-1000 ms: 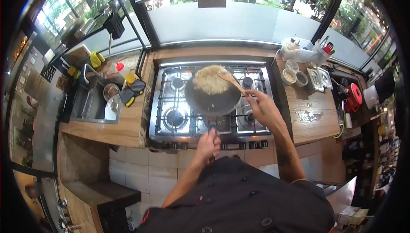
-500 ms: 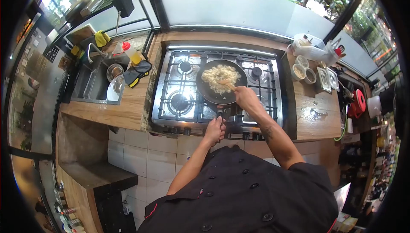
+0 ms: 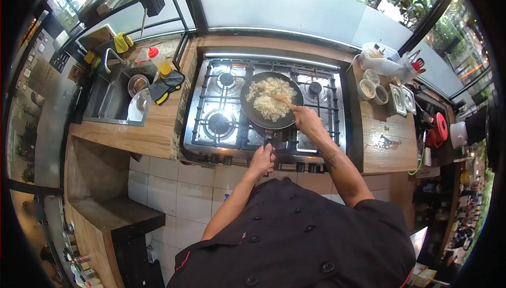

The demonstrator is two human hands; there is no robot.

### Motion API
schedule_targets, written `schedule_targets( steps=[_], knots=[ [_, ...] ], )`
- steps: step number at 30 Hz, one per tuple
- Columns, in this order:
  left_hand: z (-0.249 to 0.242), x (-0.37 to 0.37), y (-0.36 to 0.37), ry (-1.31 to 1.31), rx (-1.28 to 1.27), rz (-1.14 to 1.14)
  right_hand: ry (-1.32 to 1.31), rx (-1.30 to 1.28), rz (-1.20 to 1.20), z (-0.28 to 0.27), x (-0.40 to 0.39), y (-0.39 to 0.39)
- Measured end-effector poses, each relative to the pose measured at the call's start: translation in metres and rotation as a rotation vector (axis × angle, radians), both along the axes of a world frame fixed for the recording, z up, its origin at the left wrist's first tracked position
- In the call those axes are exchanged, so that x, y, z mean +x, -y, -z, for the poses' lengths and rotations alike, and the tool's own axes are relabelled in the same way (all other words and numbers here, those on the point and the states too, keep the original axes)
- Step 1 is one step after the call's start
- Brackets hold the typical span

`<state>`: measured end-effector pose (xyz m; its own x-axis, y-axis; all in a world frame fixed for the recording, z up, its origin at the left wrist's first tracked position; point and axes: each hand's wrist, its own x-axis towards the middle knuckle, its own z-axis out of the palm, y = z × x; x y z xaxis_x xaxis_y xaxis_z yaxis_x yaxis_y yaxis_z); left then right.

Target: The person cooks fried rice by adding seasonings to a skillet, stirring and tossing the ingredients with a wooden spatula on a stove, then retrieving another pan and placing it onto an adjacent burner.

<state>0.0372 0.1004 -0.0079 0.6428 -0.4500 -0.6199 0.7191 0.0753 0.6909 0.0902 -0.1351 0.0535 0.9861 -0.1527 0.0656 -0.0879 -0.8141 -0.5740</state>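
A dark frying pan (image 3: 252,115) rests on the middle of the gas stove (image 3: 202,139), its handle pointing toward me. My left hand (image 3: 262,159) is closed around that handle. Pale grains that look like rice (image 3: 271,107) lie spread in the pan, with a dark gap showing near their left side. My right hand (image 3: 308,121) grips a wooden spatula (image 3: 285,99), whose blade is down in the rice at the pan's right half. Whether a flame burns beneath the pan is hidden.
To the left are a sink (image 3: 101,98), a squeeze bottle with a red cap (image 3: 159,61) and black-yellow gloves (image 3: 167,85). On the right counter stand small bowls (image 3: 367,88), metal containers (image 3: 401,99) and a clear plastic tub (image 3: 380,60). A red pot (image 3: 438,130) sits farther right.
The spatula blade has shifted slightly right and up, and the rice has been pushed about, opening a gap on the left. My left hand stays on the handle.
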Motion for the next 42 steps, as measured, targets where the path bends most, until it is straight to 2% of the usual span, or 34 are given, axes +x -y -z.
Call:
schedule_targets(
  steps=[3,5,7,11,12,13,15,17,21,24,27,28,31,33,35,38,39,41,42],
  knots=[
    [-0.004,-0.004,-0.005,-0.004,0.015,0.022,-0.006,0.013,0.019,-0.036,-0.013,-0.003],
    [0.0,0.0,-0.004,-0.047,-0.015,0.023,0.038,-0.022,0.064,-0.028,-0.02,0.004],
    [0.003,-0.004,-0.004,-0.044,-0.026,0.021,-0.099,-0.056,0.082,-0.012,-0.028,0.002],
    [-0.004,-0.001,-0.002,-0.034,-0.004,0.026,-0.082,-0.012,0.108,-0.033,-0.041,-0.009],
    [-0.005,0.0,-0.001,-0.029,-0.003,0.037,-0.251,-0.018,0.072,-0.03,-0.037,-0.01],
    [-0.005,-0.001,-0.001,-0.031,-0.015,0.028,-0.249,-0.016,0.086,-0.025,-0.038,-0.008],
    [-0.006,0.003,0.002,-0.018,-0.027,0.025,-0.061,0.024,0.034,-0.018,-0.031,-0.006],
    [-0.008,-0.003,-0.001,-0.022,-0.004,0.029,-0.107,-0.028,0.047,-0.012,-0.012,-0.007],
    [-0.002,-0.003,0.0,-0.031,-0.004,0.016,0.014,-0.047,0.047,0.054,0.049,-0.01],
    [-0.001,0.004,-0.003,-0.046,-0.024,0.004,0.055,-0.07,-0.022,0.06,0.057,-0.014],
    [-0.001,0.004,-0.002,-0.04,-0.05,-0.008,0.039,-0.094,-0.118,0.026,0.036,-0.012],
    [0.0,0.0,-0.005,-0.036,-0.04,0.001,0.022,-0.09,-0.069,0.018,0.026,-0.014],
    [0.002,-0.003,-0.005,-0.021,-0.018,0.003,0.012,-0.049,0.012,0.026,0.013,-0.012],
    [0.001,0.003,-0.003,0.003,-0.008,-0.001,0.006,-0.007,0.007,-0.002,0.013,-0.011],
    [0.002,0.0,-0.004,-0.017,-0.016,0.006,-0.006,-0.005,0.024,-0.006,0.004,-0.016],
    [0.002,0.001,-0.003,-0.044,-0.03,0.017,-0.051,-0.053,-0.062,-0.006,0.003,-0.008],
    [0.003,0.003,-0.003,-0.04,-0.025,0.022,-0.046,-0.048,-0.057,-0.008,0.003,-0.005],
    [0.003,0.001,-0.004,-0.044,-0.047,0.008,0.13,0.089,0.0,-0.021,-0.008,-0.004],
    [0.002,0.004,-0.002,-0.037,-0.054,0.008,0.128,0.09,-0.014,-0.004,-0.009,0.008]
  ],
)
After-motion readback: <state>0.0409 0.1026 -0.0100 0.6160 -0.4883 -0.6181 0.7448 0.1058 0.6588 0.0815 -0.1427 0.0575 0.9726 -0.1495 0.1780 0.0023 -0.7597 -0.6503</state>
